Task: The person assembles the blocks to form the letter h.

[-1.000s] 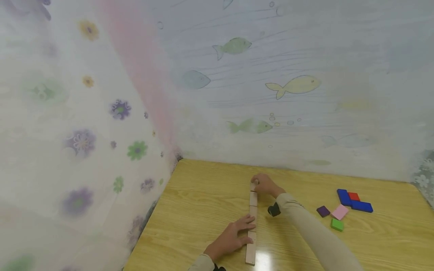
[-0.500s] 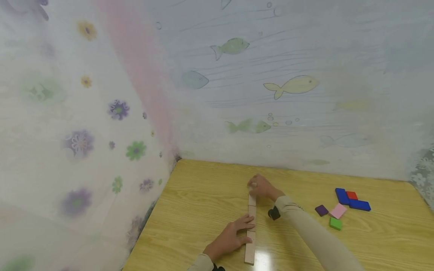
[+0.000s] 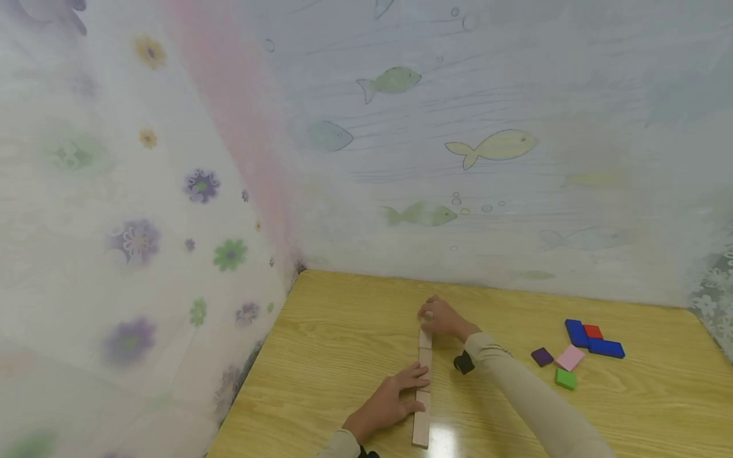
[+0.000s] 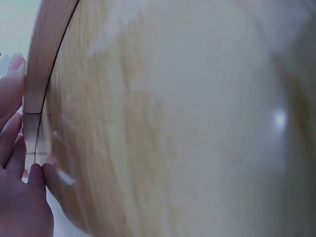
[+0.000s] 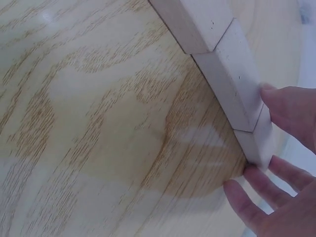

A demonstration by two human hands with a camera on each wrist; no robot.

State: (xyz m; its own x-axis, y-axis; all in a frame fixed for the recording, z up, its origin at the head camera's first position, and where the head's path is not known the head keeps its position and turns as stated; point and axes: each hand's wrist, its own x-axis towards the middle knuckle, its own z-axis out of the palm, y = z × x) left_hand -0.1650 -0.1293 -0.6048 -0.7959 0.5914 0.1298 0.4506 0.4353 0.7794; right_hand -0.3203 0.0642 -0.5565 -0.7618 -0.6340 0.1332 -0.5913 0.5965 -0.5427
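Observation:
Plain wooden blocks [image 3: 421, 429] lie end to end in a straight row running away from me on the table. In the head view my left hand [image 3: 385, 402] rests on the row's near half from the left, fingers extended. The left wrist view shows that hand's fingers [image 4: 15, 155] against the side of the blocks [image 4: 44, 54]. My right hand [image 3: 446, 318] is at the far end. In the right wrist view, its thumb lies along one side of the small end block [image 5: 256, 144] and its fingertips touch the block's end, gripping it.
To the right on the wood-grain table [image 3: 338, 318] lie two blue blocks [image 3: 606, 348], a red block [image 3: 593, 331], a purple block [image 3: 542, 357], a pink block [image 3: 569, 357] and a green block [image 3: 565, 379]. A painted wall [image 3: 487, 254] borders the back edge.
My right hand has shifted slightly left and toward me along the row, covering a joint that showed earlier. The left hand and the coloured blocks stay in place.

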